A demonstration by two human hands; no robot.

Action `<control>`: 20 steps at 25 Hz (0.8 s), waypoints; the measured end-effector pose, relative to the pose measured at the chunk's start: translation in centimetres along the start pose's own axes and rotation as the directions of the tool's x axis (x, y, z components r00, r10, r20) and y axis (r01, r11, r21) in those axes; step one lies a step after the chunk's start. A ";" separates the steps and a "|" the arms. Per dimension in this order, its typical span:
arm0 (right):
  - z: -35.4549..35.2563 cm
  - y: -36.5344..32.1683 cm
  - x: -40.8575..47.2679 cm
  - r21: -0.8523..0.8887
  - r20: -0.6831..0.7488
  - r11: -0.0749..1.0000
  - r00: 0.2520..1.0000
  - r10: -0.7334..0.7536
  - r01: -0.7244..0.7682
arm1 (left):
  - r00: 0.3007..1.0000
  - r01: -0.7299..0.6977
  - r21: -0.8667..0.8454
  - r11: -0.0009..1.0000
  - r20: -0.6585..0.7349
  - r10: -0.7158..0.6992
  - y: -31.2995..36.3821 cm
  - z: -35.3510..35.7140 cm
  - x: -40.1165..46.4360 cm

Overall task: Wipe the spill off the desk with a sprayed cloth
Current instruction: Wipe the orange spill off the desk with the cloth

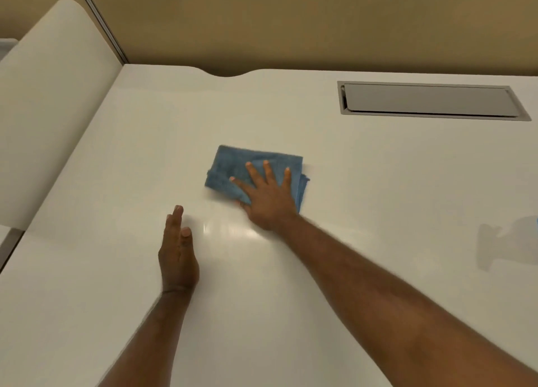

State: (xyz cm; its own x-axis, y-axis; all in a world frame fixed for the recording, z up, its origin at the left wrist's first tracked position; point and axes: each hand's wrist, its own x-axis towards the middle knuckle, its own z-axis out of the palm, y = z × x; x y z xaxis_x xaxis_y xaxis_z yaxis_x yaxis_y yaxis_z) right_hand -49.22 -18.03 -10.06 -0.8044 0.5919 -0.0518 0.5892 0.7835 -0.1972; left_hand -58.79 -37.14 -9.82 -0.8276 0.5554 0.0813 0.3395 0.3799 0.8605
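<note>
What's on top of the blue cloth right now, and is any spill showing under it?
The right hand lies flat on the folded blue cloth, fingers spread, pressing it to the white desk. Whatever is beneath the cloth is covered, so no spill can be seen there.

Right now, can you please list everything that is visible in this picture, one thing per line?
desk: one, white, fills most of the view
cloth: one, blue, folded, flat on the middle of the desk
cable hatch: one, grey, lid shut, set into the far right of the desk
side panel: one, white, stands along the left edge of the desk
wall: one, tan, behind the desk
right hand: one, fingers spread, pressed flat on the cloth
left hand: one, open, empty, near the desk to the left of the cloth
</note>
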 end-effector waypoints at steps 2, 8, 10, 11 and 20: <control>-0.1 2.5 0.2 -0.011 -0.036 0.996 0.995 0.090 -0.091 | 0.998 -0.048 0.016 0.999 0.047 0.047 0.1 0.1 -0.1; -1.8 10.5 -8.6 -0.043 -0.074 0.934 0.933 0.352 -0.356 | 0.990 -0.081 -0.018 0.997 0.116 0.082 0.6 0.5 -1.0; -1.8 10.8 -13.1 -0.047 -0.048 0.906 0.907 0.418 -0.420 | 0.985 -0.091 -0.038 0.995 0.144 0.096 1.2 1.0 -1.6; -1.6 9.9 -15.1 -0.034 -0.021 0.897 0.897 0.441 -0.441 | 0.981 -0.098 -0.043 0.994 0.161 0.104 1.6 1.2 -1.9; -6.6 -6.1 -15.5 0.810 0.310 0.418 0.905 0.292 -0.412 | 0.994 -0.018 -0.209 0.978 0.100 0.040 3.3 -0.7 -3.6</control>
State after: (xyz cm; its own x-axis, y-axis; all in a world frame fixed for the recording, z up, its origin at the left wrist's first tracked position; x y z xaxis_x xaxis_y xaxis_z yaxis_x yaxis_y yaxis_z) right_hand -39.84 -30.76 -1.62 -0.5796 0.7055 -0.4078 0.5157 -0.0699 -0.8539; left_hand -55.04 -38.39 -6.88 -0.7648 0.6410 0.0649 0.2533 0.2066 0.9451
